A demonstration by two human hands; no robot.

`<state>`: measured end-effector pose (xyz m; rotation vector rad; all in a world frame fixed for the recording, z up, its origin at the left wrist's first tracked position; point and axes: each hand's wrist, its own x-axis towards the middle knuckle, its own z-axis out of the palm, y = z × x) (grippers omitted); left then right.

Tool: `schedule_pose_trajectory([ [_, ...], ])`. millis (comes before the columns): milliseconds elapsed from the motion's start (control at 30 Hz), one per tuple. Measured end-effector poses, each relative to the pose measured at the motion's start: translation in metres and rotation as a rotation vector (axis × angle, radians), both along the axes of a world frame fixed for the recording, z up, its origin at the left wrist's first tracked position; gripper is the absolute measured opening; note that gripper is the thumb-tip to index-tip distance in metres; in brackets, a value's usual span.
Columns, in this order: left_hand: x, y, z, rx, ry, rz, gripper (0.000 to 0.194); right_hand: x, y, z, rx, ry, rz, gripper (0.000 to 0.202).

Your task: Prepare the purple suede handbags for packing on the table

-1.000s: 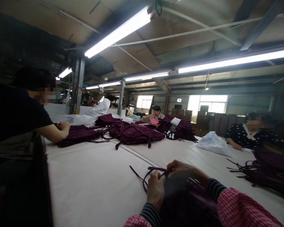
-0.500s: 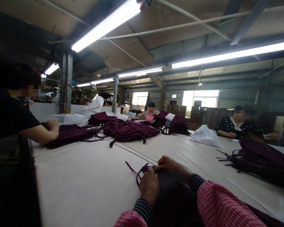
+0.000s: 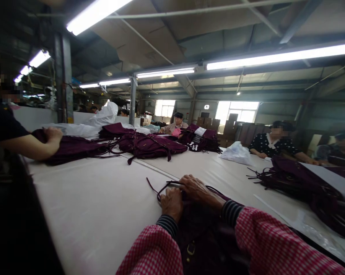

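A dark purple bag (image 3: 207,233) with a brass buckle lies on the white table (image 3: 103,206) in front of me. My left hand (image 3: 171,202) is closed on the bag's far edge, beside a thin purple strap that loops out to the left. Just right of it, my right hand (image 3: 199,191) grips the same edge with bent fingers, its fingertips partly hidden. Both forearms rest low over the bag, in red checked sleeves with striped cuffs.
Purple bags (image 3: 152,146) lie across the table's far side, near a clear plastic bag (image 3: 236,153). More bags (image 3: 304,183) are piled at the right. At the left, a person's bare arm (image 3: 34,147) reaches over a bag; other people sit beyond.
The view has shifted, and the scene sits slightly higher and further left. More of my bag, with its buckle, now shows. Both my hands remain at its far edge, fingers slightly shifted.
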<state>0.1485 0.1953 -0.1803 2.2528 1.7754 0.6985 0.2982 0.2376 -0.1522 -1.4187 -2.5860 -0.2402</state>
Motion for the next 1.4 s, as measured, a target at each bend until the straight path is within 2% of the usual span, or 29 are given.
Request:
schedule_pose_trajectory([
  [67, 0.000, 0.001, 0.002, -0.013, -0.044, 0.039, 0.026, -0.002, -0.013, -0.011, 0.007, -0.071, 0.023, 0.020],
  [133, -0.002, 0.001, 0.010, -0.009, -0.101, 0.080, 0.026, -0.004, -0.021, -0.021, 0.026, -0.122, 0.023, 0.022],
  [233, -0.008, -0.005, 0.039, 0.054, -0.177, 0.073, 0.032, -0.007, -0.024, -0.026, 0.058, -0.168, 0.009, 0.026],
  [333, -0.023, -0.028, 0.072, 0.128, -0.184, -0.072, 0.026, -0.007, -0.022, -0.026, 0.073, -0.195, 0.008, 0.027],
  [400, -0.035, -0.051, 0.079, 0.183, -0.092, -0.259, 0.023, -0.006, -0.021, -0.027, 0.072, -0.199, 0.012, 0.026],
  [467, -0.048, -0.077, 0.066, 0.240, 0.091, -0.427, 0.043, -0.006, -0.019, -0.028, 0.074, -0.191, 0.015, 0.025],
  [500, -0.054, -0.088, 0.054, 0.243, 0.171, -0.450, 0.057, -0.006, -0.019, -0.029, 0.076, -0.184, 0.015, 0.024],
  [600, -0.068, -0.110, 0.016, 0.169, 0.269, -0.391, 0.065, -0.007, -0.018, -0.030, 0.082, -0.159, 0.016, 0.024],
  [667, -0.071, -0.114, 0.004, 0.153, 0.269, -0.359, 0.063, -0.008, -0.018, -0.029, 0.076, -0.140, 0.016, 0.024],
  [767, -0.070, -0.112, 0.007, 0.161, 0.253, -0.355, 0.062, -0.009, -0.022, -0.025, 0.055, -0.106, 0.001, 0.026],
  [867, -0.070, -0.110, 0.016, 0.124, 0.266, -0.399, 0.066, -0.009, -0.028, -0.009, 0.006, -0.069, 0.006, 0.024],
  [933, -0.071, -0.108, 0.017, 0.103, 0.278, -0.428, 0.068, -0.007, -0.033, 0.011, -0.026, -0.035, 0.020, 0.022],
  [1067, -0.073, -0.107, 0.013, 0.117, 0.272, -0.432, 0.061, 0.012, -0.051, 0.068, -0.027, 0.054, 0.024, 0.039],
  [1167, -0.074, -0.106, 0.010, 0.165, 0.250, -0.480, 0.048, 0.042, -0.094, 0.109, -0.036, 0.098, 0.048, 0.041],
  [1233, -0.075, -0.105, 0.010, 0.207, 0.232, -0.531, 0.042, 0.064, -0.146, 0.128, -0.048, 0.142, 0.057, 0.045],
  [1333, -0.076, -0.103, 0.009, 0.227, 0.212, -0.564, 0.039, 0.089, -0.251, 0.137, -0.064, 0.173, -0.065, 0.049],
  [1400, -0.077, -0.102, 0.009, 0.207, 0.206, -0.565, 0.039, 0.103, -0.325, 0.127, -0.064, 0.187, -0.195, 0.052],
])
